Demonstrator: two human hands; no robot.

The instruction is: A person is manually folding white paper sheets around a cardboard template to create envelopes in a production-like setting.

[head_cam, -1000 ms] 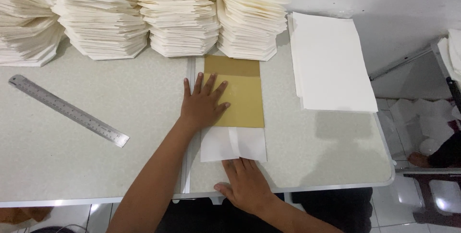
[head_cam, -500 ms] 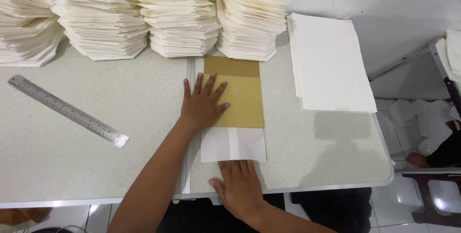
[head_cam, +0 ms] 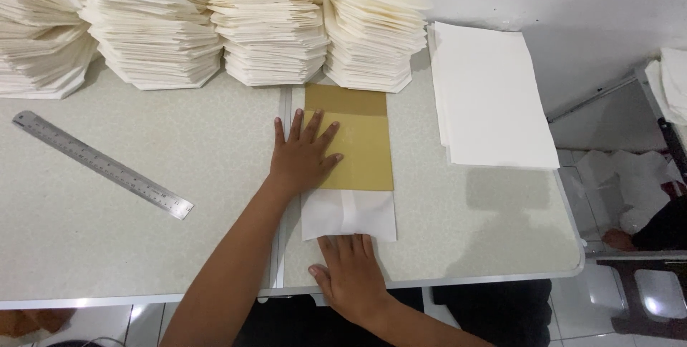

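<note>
A pale speckled table (head_cam: 143,247) fills most of the view, made of two tops meeting at a seam. Along its far edge stand four tall stacks of folded cream paper (head_cam: 268,25), fanned at their sides. At the far right lies a flat pile of white sheets (head_cam: 490,104), squared and well apart from the hands. A steel ruler (head_cam: 100,164) lies slantwise on the left part of the table, untouched.

Near the middle, just right of the seam, lies a mustard-brown card (head_cam: 361,143), an upright rectangle, with a folded white sheet (head_cam: 348,214) showing below its near edge. The left hand (head_cam: 302,154) lies flat on the card's left half, fingers spread wide, pressing down and gripping nothing. The right hand (head_cam: 352,275) rests palm down at the table's near edge, fingers held close together, their tips on the near edge of the white sheet; it grips nothing either.

Against half a second ago, the right hand sits slightly further left and its fingertips reach onto the sheet; the left hand, card and ruler lie unchanged.
</note>
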